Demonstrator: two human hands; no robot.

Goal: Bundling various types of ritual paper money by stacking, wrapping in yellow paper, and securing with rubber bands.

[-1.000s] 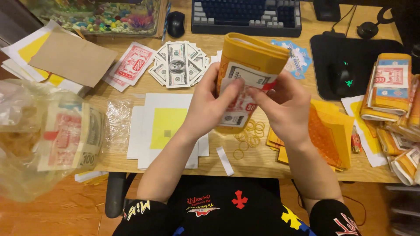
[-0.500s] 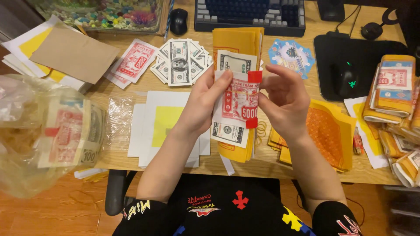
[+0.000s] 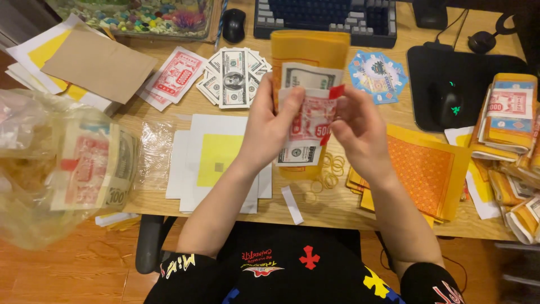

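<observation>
Whereas the bundle was earlier wrapped in yellow paper, left hand (image 3: 270, 121) and right hand (image 3: 360, 126) now pinch exposed paper-money stack (image 3: 306, 121).

Home desk: keyboard (image 3: 326, 19), mouse (image 3: 447, 104)

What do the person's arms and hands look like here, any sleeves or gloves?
Both hands, left hand and right hand, are bare: no gloves, and no rings or watch visible. Forearms uncovered. Short black sleeves with coloured patches and lettering end near the elbows.
</observation>
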